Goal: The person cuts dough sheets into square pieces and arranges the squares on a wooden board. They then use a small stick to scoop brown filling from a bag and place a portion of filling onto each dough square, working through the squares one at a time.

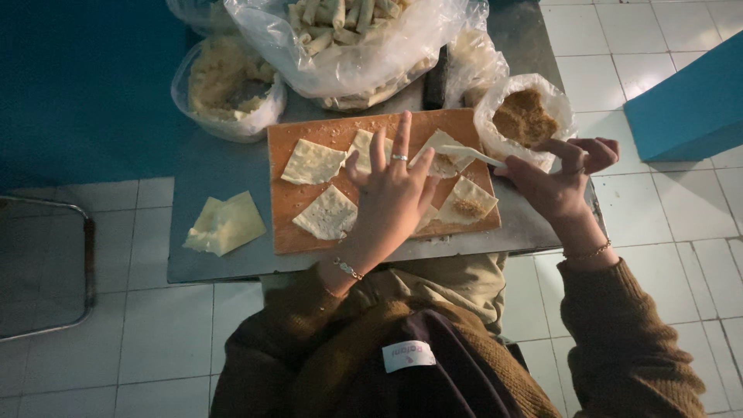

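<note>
Her left hand (391,186) lies spread flat over the pastry squares (328,213) on the orange board (288,197), while the right hand (559,178) pinches a white spoon (472,155) above one filled square (443,157).

Counter (217,166): smooth grey metal, dull sheen; board (288,224): orange-brown, matt, wood-like. Dough squares (312,161): pale, dry, matt and faintly blistered; spoon (472,155): smooth white plastic; bags (402,46): thin clear glossy plastic, crinkled, one holding coarse, crumbly brown filling (525,118). Floor tiles (658,232): glazed white, smooth; sleeves (619,340): brown ribbed knit cloth.
</note>
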A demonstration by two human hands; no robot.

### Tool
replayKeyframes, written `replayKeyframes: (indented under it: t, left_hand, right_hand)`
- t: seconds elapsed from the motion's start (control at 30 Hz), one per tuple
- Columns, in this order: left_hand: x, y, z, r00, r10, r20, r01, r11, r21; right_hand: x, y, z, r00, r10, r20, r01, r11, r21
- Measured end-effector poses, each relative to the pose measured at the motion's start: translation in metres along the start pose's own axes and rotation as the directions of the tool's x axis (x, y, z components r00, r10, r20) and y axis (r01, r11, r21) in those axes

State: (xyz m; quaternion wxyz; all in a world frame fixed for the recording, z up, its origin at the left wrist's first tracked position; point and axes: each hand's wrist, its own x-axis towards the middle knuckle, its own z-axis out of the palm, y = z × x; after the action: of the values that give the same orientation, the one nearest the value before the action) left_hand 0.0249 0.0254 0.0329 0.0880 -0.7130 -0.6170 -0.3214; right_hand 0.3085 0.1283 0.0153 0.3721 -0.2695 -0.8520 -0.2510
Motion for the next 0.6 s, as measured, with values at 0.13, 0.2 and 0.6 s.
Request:
replayKeyframes:
  t: [0.13,0.2,0.6]
  left_hand:
    - [0.007,-0.010,-0.011,1.000,0.011,0.010,-0.011,1.000,-0.001]
    - [0.008,-0.019,-0.017,0.998,0.008,0.068,-0.008,1.000,-0.002]
    - [0.021,-0.077,-0.024,0.989,0.068,-0.131,-0.056,0.994,0.094]
  right_hand:
    - [-0.004,0.004,0.003,1.000,-0.019,-0.018,0.020,1.000,0.024]
    - [-0.011,0.009,0.004,0.999,-0.030,-0.037,0.033,0.997,0.063]
    - [-0.011,0.063,-0.020,0.942,0.317,0.110,-0.291,0.936,-0.199]
